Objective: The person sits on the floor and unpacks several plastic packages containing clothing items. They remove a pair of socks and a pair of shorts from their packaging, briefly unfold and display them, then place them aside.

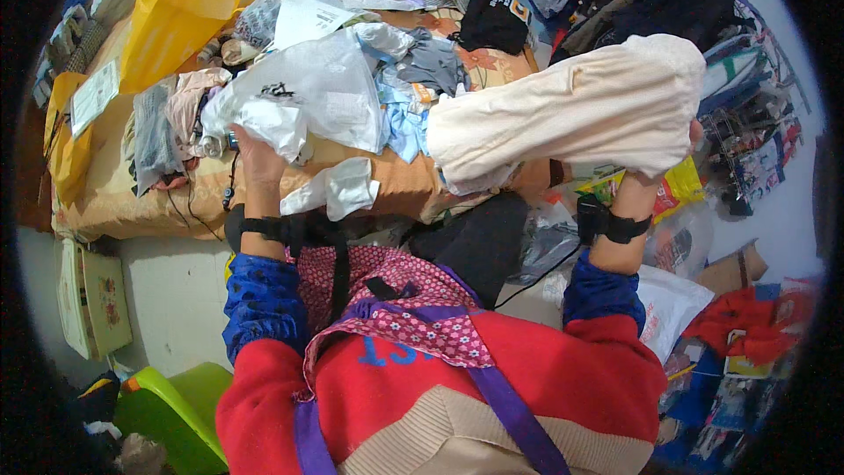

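Observation:
A cream cloth [567, 105], some garment or cover, stretches from above the bed's edge to the right. My right hand [695, 136] grips its far right end; most of the hand is hidden behind the fabric. My left hand [260, 157] is at the front of the clothes pile, against a white plastic bag [283, 128]. Its fingers are covered, so I cannot tell whether it holds anything. Behind that bag lies a clear plastic bag [336, 92]. A crumpled white cloth [333, 188] hangs at the bed's front edge.
The bed [191, 214] carries light-blue clothes [402, 119], a grey garment [432, 66], a black printed cloth [494, 20] and a yellow bag [178, 13]. A green plastic chair [171, 415] stands lower left. Dark clothes [666, 13] and bags crowd the right side.

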A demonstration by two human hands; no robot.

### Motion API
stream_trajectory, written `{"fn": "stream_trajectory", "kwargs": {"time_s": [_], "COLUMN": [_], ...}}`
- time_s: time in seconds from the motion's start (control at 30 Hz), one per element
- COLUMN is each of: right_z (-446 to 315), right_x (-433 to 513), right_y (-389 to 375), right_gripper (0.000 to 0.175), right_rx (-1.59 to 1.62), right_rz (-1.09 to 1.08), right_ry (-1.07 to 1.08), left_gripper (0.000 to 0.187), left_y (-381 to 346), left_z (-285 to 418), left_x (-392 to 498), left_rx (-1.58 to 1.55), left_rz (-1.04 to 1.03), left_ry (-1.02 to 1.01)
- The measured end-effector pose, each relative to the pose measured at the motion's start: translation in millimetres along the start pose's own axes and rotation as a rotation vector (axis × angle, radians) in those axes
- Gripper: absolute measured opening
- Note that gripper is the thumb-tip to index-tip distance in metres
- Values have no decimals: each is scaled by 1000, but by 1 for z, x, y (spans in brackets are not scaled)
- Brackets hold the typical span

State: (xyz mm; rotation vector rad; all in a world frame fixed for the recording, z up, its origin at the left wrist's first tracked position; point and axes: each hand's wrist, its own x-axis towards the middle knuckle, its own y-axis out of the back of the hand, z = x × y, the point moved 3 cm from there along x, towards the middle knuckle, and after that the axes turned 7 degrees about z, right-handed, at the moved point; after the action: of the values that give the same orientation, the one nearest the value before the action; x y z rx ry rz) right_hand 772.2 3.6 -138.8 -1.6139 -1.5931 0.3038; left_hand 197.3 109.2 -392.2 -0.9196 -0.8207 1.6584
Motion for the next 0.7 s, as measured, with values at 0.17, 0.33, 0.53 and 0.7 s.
{"fn": "stream_trajectory", "kwargs": {"time_s": [0.17, 0.33, 0.53, 0.7], "right_z": [15, 44, 102, 141], "right_x": [-29, -39, -33, -34], "right_y": [-44, -68, -120, -164], "right_gripper": [61, 61, 55, 29], "right_rx": [106, 115, -1, -87], "right_rz": [-122, -143, -30, -135], "right_ry": [-152, -211, -421, -479], "left_gripper": [55, 80, 49, 85], "left_y": [6, 30, -87, -189], "left_z": [-8, 44, 44, -23], "left_x": [33, 26, -54, -130], "left_rx": [397, 1134, 1243, 780], "left_rz": [169, 845, -33, -873], "left_ry": [-51, -501, -868, -282]}}
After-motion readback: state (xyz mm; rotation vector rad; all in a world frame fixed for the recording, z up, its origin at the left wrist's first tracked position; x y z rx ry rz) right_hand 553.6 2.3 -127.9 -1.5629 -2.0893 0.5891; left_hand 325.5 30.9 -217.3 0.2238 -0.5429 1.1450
